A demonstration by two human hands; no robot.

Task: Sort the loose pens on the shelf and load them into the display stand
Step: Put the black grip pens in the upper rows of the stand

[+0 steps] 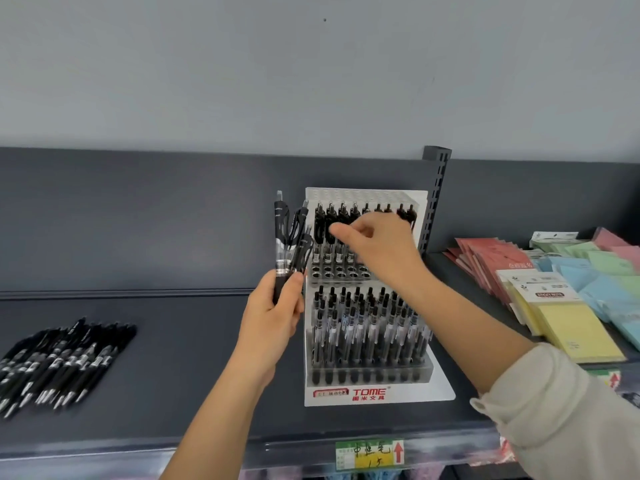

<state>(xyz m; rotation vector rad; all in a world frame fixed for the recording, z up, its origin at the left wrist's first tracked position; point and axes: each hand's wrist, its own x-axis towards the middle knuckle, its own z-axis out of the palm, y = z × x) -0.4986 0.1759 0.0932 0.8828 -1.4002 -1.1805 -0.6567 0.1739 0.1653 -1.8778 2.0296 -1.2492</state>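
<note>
Nearest the camera, a price label (370,454) with handwritten characters and a red arrow is fixed to the front edge of the dark shelf (194,403). Above it on the right, a pale sleeve (554,410) covers the right forearm, which reaches up and leftward across the display stand (374,394).

Left hand (273,320): raised just left of the stand, fingers closed around the lower ends of a small bunch of black pens (289,244), held upright with clip ends uppermost. Exact count cannot be told; at least three.

Loose pens (59,362): a heap of black ones lying flat on the shelf at far left, well apart from the stand, tips pointing toward the front edge.

Stand: white base with red lettering, two tiers. Lower tier is largely filled with upright pens. Upper tier carries one row of pens along the back — several open holes show in front of that row.

Right hand (377,247): at the upper tier, thumb and forefinger pinched close together in front of the back row. Whether a pen sits in that pinch cannot be told — the hand and dark pens overlap.

To the right, beyond a slotted upright post (433,199), lie yellow sticky-note pads (575,330), with pink, blue and green packs behind. Grey wall (311,81) at the rear.
</note>
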